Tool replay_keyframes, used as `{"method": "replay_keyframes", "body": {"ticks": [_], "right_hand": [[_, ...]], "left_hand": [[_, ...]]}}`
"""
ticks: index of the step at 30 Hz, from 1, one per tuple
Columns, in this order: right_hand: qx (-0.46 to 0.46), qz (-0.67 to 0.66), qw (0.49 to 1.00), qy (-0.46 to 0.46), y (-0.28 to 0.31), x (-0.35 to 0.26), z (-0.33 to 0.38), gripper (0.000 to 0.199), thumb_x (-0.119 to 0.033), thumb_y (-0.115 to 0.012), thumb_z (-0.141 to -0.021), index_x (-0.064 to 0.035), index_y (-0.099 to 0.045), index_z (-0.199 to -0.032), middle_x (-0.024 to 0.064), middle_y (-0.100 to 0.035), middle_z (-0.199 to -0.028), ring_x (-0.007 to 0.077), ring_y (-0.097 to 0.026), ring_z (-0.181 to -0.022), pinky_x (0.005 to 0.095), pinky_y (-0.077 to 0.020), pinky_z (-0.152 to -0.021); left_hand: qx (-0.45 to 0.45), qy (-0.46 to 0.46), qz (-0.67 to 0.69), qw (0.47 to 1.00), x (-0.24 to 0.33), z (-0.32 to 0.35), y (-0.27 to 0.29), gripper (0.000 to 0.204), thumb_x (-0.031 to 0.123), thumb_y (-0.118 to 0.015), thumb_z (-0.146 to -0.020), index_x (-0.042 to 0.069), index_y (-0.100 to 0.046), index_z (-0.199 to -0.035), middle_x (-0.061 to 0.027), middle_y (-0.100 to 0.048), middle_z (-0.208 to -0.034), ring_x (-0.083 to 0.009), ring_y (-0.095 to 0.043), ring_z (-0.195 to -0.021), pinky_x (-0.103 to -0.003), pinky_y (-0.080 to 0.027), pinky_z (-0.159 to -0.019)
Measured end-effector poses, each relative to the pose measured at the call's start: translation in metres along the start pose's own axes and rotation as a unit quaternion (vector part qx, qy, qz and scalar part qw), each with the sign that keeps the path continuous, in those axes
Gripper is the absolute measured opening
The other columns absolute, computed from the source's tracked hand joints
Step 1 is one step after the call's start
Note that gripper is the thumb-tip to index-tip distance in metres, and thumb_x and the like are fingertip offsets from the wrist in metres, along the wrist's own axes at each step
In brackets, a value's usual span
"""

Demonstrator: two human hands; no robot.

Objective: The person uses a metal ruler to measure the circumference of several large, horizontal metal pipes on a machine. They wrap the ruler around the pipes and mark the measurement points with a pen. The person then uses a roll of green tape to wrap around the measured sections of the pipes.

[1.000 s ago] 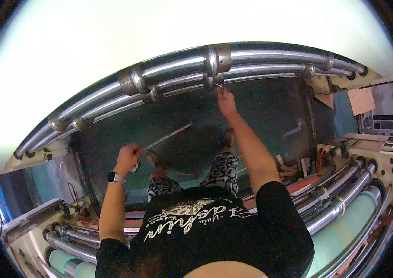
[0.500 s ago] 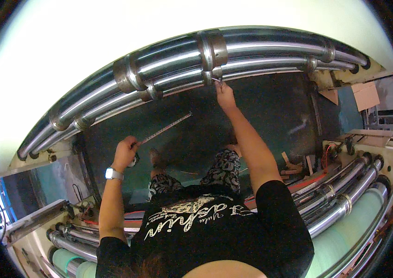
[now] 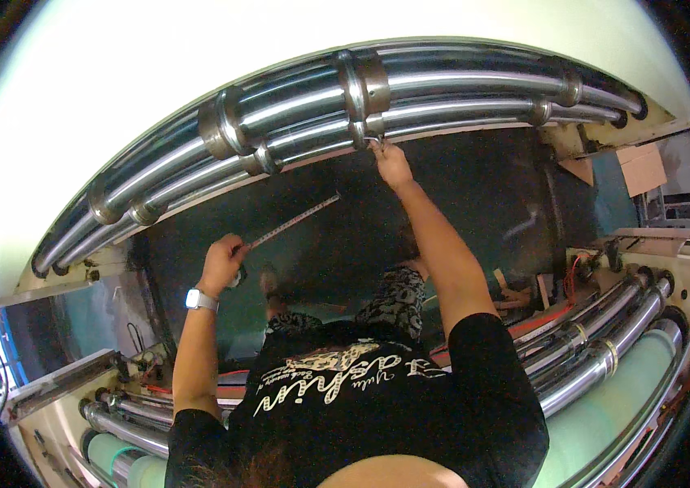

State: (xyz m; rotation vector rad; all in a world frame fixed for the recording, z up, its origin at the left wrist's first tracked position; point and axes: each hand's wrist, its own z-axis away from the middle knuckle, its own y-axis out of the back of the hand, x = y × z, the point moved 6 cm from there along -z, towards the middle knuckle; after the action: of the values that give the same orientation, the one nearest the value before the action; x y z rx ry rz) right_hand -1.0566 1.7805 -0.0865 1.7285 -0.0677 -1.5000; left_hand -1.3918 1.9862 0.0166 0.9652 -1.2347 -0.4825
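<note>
My left hand (image 3: 221,262) is closed around a tape measure, whose pale marked blade (image 3: 296,220) sticks out up and to the right over the dark floor. The tape's case shows only partly below my fingers. Up at the rollers, my right hand (image 3: 394,165) pinches a small, thin metal tool (image 3: 374,142), perhaps a hex key; its tip meets the collar (image 3: 367,130) on the lower shiny roller. A larger brown-edged collar (image 3: 372,86) sits on the upper roller (image 3: 292,106) just above.
Two long steel rollers with several collars curve across the far side, before a white machine panel (image 3: 158,57). Behind me to the right are more rollers (image 3: 573,382) and a green-covered cylinder (image 3: 630,390). Cardboard (image 3: 643,167) and wood scraps (image 3: 512,293) lie at the right.
The larger upper collar near my right hand has shifted slightly left in view, along with the lower one. My right hand has moved a little left with them, and my left hand has risen slightly.
</note>
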Motion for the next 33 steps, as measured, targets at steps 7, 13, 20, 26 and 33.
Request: {"method": "replay_keyframes", "body": {"ticks": [7,13,20,26,33], "right_hand": [[0.128,-0.077,0.987,0.053,0.007,-0.002,0.016,0.039,-0.035,-0.041,-0.09,0.0021,-0.055,-0.091,0.0176,-0.058,-0.077,0.0324,-0.056,-0.072,0.037,-0.0439,-0.063],[0.084,-0.616,0.743,-0.248,-0.051,0.03,0.024,0.042,-0.047,-0.038,-0.089,-0.0095,-0.05,-0.074,0.0023,-0.043,-0.055,0.0098,-0.033,-0.038,0.0234,-0.0277,-0.035],[-0.12,-0.747,0.595,-0.271,-0.067,-0.012,-0.01,0.066,-0.066,-0.024,-0.08,-0.0049,-0.049,-0.088,0.0108,-0.052,-0.062,0.0102,-0.031,-0.036,0.0197,-0.0185,-0.031],[-0.065,-0.772,0.545,-0.319,-0.076,-0.001,-0.023,0.057,-0.058,-0.026,-0.08,-0.0056,-0.047,-0.09,0.0116,-0.05,-0.064,0.0168,-0.033,-0.038,0.021,-0.0192,-0.031],[-0.068,-0.76,0.553,-0.334,-0.076,-0.005,-0.018,0.06,-0.061,-0.026,-0.078,-0.005,-0.047,-0.081,0.0083,-0.045,-0.058,0.0136,-0.029,-0.037,0.0215,-0.0173,-0.032]], "left_hand": [[-0.024,0.016,-0.007,1.0,-0.015,0.005,0.001,0.017,0.014,-0.062,-0.075,0.0,-0.054,-0.073,-0.0164,-0.051,-0.068,-0.0326,-0.052,-0.06,-0.037,-0.039,-0.053],[-0.011,0.056,-0.02,0.998,-0.025,0.022,0.005,0.017,0.014,-0.062,-0.076,0.0,-0.054,-0.072,-0.0168,-0.051,-0.067,-0.0318,-0.052,-0.059,-0.037,-0.038,-0.051],[-0.007,0.104,-0.002,0.995,-0.027,0.045,0.006,0.016,0.012,-0.062,-0.075,-0.001,-0.055,-0.072,-0.0167,-0.051,-0.064,-0.0307,-0.051,-0.056,-0.037,-0.037,-0.05],[-0.025,0.105,0.008,0.994,-0.029,0.035,0.008,0.015,0.012,-0.062,-0.075,-0.001,-0.055,-0.072,-0.0166,-0.052,-0.065,-0.0313,-0.051,-0.057,-0.036,-0.038,-0.051],[-0.033,0.079,0.0,0.996,-0.023,0.029,0.003,0.013,0.01,-0.061,-0.075,-0.002,-0.057,-0.078,-0.0165,-0.055,-0.072,-0.0296,-0.054,-0.065,-0.035,-0.041,-0.056]]}}
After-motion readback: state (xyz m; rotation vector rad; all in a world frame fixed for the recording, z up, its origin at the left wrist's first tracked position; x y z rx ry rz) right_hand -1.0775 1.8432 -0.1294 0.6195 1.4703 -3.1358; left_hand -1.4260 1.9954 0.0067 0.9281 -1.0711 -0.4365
